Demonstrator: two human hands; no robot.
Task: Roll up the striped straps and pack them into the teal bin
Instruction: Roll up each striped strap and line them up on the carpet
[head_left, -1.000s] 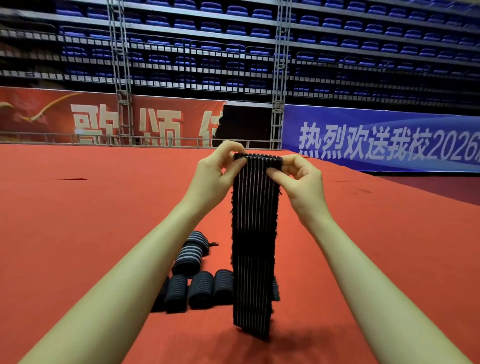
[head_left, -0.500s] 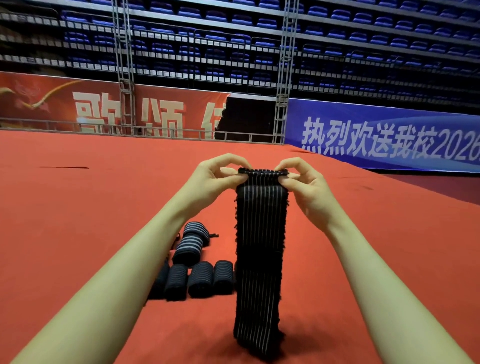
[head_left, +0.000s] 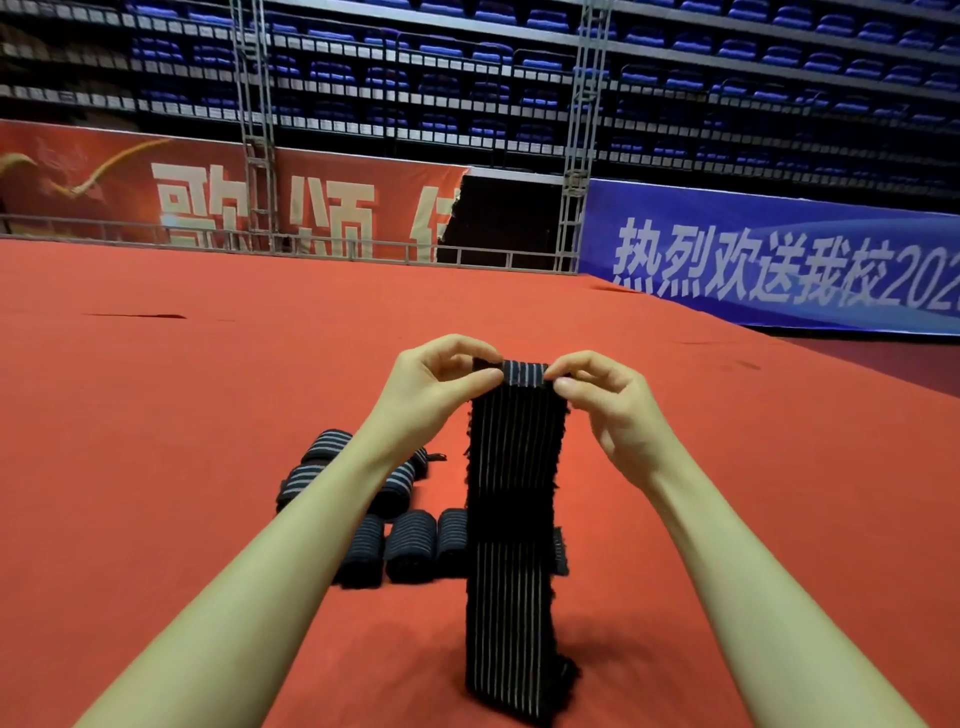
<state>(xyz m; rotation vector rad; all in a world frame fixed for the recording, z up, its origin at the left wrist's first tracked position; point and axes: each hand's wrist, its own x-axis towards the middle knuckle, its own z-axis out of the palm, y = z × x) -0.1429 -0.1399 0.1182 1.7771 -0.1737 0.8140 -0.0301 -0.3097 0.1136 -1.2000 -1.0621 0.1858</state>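
A dark striped strap (head_left: 511, 519) hangs upright in front of me, its lower end bunched on the red carpet. Its top edge is folded over into a small first turn. My left hand (head_left: 436, 384) pinches the left corner of that top edge and my right hand (head_left: 608, 400) pinches the right corner. Behind the strap and my left forearm lie several rolled striped straps (head_left: 410, 545) in a cluster on the carpet, partly hidden. No teal bin is in view.
Red carpet (head_left: 156, 441) spreads out on all sides. At its far edge stand a low metal railing (head_left: 311, 244), two truss towers, a red banner and a blue banner (head_left: 779, 260), with blue stadium seats above.
Both hands have come down and nearer with the strap's top edge. The strap's lower end now rests bunched on the carpet, and the top edge is turned over into a first fold.
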